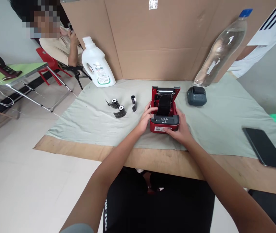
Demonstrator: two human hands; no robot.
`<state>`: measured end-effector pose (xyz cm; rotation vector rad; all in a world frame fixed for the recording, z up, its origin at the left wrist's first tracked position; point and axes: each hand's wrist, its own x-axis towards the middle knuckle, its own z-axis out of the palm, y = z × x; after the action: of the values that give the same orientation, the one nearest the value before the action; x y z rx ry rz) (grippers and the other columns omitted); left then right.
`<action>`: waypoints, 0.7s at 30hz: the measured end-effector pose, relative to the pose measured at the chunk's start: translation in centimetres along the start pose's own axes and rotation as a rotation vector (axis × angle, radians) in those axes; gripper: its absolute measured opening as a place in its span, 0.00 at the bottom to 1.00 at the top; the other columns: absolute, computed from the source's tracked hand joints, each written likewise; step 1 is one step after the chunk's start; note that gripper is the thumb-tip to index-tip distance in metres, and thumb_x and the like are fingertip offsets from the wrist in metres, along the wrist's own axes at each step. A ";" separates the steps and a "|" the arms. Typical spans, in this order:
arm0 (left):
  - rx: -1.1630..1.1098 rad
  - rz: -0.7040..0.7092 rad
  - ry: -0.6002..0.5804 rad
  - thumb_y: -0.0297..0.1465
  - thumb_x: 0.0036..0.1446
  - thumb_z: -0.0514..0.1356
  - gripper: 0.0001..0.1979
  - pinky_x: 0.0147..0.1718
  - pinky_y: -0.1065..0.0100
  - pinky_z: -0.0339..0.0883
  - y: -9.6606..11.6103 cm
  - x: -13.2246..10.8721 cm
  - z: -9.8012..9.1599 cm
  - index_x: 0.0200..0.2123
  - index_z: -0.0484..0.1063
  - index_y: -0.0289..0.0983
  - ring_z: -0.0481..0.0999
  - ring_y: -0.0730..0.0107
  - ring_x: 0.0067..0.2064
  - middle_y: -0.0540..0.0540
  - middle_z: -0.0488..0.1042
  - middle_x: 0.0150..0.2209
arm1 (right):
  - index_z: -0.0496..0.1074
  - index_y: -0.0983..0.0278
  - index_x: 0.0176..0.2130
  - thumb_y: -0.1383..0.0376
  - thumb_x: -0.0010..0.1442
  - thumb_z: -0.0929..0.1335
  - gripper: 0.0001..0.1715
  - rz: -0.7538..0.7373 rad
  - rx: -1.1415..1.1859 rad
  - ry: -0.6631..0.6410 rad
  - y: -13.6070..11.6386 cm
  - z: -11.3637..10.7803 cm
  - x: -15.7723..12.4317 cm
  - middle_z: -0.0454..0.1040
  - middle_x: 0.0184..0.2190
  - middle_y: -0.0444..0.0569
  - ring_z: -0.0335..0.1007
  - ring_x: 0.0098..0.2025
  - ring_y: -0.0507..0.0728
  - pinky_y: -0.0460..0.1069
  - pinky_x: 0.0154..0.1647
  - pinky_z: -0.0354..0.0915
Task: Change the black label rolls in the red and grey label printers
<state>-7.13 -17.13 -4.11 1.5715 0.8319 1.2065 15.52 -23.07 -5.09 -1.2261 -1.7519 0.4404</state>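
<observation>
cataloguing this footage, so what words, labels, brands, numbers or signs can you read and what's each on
"RAT-M", rest out of sight: black clothing on the lap
"衣物", rest too small: label on the white jug
Too small to read: white sticker and control panel on the red device
Too blurred: silvery sticker on the cardboard

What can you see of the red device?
The red device looks plastic and boxy, with a dark front panel above a white label. Its lid stands open at the back, exposing a black roll. It rests upright on pale cloth, the left hand touching its left side, the right hand its right.
</observation>
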 end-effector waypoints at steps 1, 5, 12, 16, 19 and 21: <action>0.029 0.038 -0.006 0.40 0.60 0.56 0.19 0.77 0.52 0.48 0.3 -0.1 -0.1 0.50 0.81 0.44 0.48 0.52 0.81 0.53 0.55 0.78 | 0.51 0.57 0.76 0.38 0.52 0.78 0.67 -0.008 0.005 -0.001 0.0 0.0 0.0 0.63 0.68 0.62 0.58 0.72 0.75 0.73 0.73 0.57; 0.114 0.194 -0.046 0.45 0.67 0.53 0.20 0.78 0.46 0.44 2.7 -0.2 -0.3 0.34 0.82 0.43 0.62 0.51 0.75 0.47 0.77 0.65 | 0.50 0.56 0.76 0.37 0.52 0.77 0.67 -0.014 0.017 -0.006 0.0 -0.1 0.2 0.62 0.69 0.61 0.56 0.73 0.75 0.73 0.74 0.55; 0.322 0.011 -0.293 0.39 0.60 0.65 0.11 0.54 0.54 0.74 6.7 5.3 -1.1 0.38 0.85 0.40 0.83 0.58 0.45 0.43 0.86 0.43 | 0.52 0.56 0.76 0.42 0.53 0.78 0.65 0.007 0.047 -0.018 -0.4 -0.3 0.1 0.61 0.69 0.60 0.55 0.74 0.73 0.72 0.74 0.57; 0.568 -0.044 -0.553 0.31 0.50 0.69 0.05 0.51 0.59 0.71 7.2 8.3 -0.4 0.32 0.85 0.44 0.83 0.56 0.41 0.48 0.85 0.34 | 0.52 0.55 0.75 0.43 0.52 0.79 0.64 0.045 0.059 -0.037 -0.5 -0.6 0.0 0.59 0.69 0.60 0.55 0.74 0.72 0.72 0.74 0.57; 0.788 -0.081 -0.536 0.27 0.46 0.69 0.05 0.51 0.58 0.69 7.1 9.0 0.8 0.25 0.83 0.44 0.82 0.51 0.40 0.47 0.80 0.25 | 0.51 0.53 0.75 0.44 0.53 0.79 0.63 0.063 0.066 -0.059 -0.7 -0.7 0.1 0.59 0.70 0.58 0.54 0.75 0.72 0.72 0.74 0.57; 0.934 -0.103 -0.560 0.26 0.48 0.68 0.06 0.50 0.57 0.68 7.2 9.0 1.3 0.24 0.82 0.44 0.82 0.50 0.40 0.45 0.79 0.25 | 0.51 0.53 0.76 0.45 0.53 0.79 0.63 0.066 0.067 -0.069 -0.8 -0.8 0.1 0.59 0.70 0.58 0.54 0.75 0.72 0.72 0.74 0.57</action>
<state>-3.55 -11.59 5.49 2.4009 1.1377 0.2081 15.75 -23.52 -4.06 -1.2367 -1.7444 0.5811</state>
